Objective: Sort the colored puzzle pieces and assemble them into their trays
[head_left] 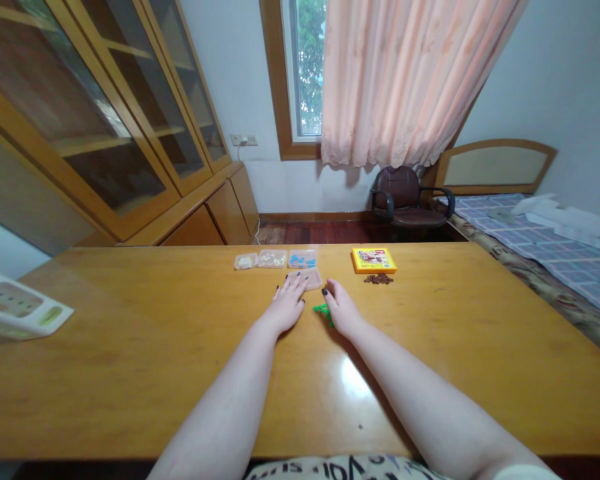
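My left hand (289, 303) lies with its fingers stretched out over the near-left edge of a clear plastic box (312, 279). To its right, my right hand (341, 308) curves beside a small pile of green pieces (322, 311) on the table, partly covering them. Whether its fingers hold any piece is hidden. Just beyond the box stands a clear box with blue pieces (303, 259). Left of that are a box of pale pieces (273, 259) and a smaller box (246, 261) with whitish contents.
A yellow package (374, 260) lies at the table's far side, with a heap of brown pieces (379, 279) in front. A white plastic object (23, 308) stands at the left. Beyond the wooden table (180, 380) are an office chair (404, 197) and a bed (570, 233).
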Demonstrator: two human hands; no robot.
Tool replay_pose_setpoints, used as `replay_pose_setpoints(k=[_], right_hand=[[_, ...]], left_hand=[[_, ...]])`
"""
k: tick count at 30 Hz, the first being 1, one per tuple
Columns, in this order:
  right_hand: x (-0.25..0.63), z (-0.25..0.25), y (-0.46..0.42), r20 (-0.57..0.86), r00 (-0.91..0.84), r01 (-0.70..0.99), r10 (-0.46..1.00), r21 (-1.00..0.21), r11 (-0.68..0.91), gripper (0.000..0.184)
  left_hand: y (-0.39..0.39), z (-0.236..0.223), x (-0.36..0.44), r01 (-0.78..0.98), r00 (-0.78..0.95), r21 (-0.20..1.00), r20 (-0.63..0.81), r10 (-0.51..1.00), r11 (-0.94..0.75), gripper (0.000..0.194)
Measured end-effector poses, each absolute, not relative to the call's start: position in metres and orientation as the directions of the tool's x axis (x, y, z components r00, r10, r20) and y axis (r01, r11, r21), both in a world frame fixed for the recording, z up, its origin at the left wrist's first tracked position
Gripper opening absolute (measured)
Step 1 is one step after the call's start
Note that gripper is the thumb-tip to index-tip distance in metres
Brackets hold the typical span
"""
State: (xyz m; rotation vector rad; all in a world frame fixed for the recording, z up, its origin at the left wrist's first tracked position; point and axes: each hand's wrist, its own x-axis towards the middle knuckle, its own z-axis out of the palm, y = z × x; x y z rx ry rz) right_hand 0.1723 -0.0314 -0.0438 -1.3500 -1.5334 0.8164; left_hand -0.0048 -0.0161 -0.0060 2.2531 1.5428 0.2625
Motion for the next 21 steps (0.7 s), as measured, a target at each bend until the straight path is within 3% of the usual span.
replay_pose_setpoints(k=[4, 8, 12, 14, 17, 21], right_hand=[[0.153, -0.044, -0.046, 0.212, -0.077, 0.293, 0.974, -0.929, 0.225, 0.049], [0.163, -0.031, -0.042, 0.300, 0.002, 0.237, 0.954, -0.927, 0.291, 0.036], [0.193, -0.023, -0.024, 0.396, 0.079, 0.447, 0.915, -0.834, 0.322, 0.036], [0.205, -0.025, -0.016, 0.411, 0.010, 0.544, 0.912, -0.767, 0.340, 0.045], [0.211, -0.030, -0.011, 0.321, -0.145, 0.638, 0.936, -0.693, 0.336, 0.062], [0.209, -0.031, -0.012, 0.257, -0.282, 0.677, 0.924, -0.629, 0.382, 0.061]], left_hand=[[-0.015, -0.009, -0.005, 0.829, 0.403, 0.444, -0.053, 0.914, -0.340, 0.063], [-0.014, -0.010, -0.002, 0.827, 0.406, 0.445, -0.047, 0.913, -0.345, 0.062], [-0.019, -0.008, 0.004, 0.811, 0.446, 0.445, -0.050, 0.894, -0.379, 0.060], [-0.022, -0.007, 0.008, 0.797, 0.475, 0.440, -0.032, 0.879, -0.414, 0.057], [-0.024, -0.010, 0.010, 0.776, 0.492, 0.435, 0.035, 0.870, -0.456, 0.056], [-0.019, -0.016, 0.010, 0.818, 0.374, 0.449, 0.060, 0.926, -0.359, 0.067]])
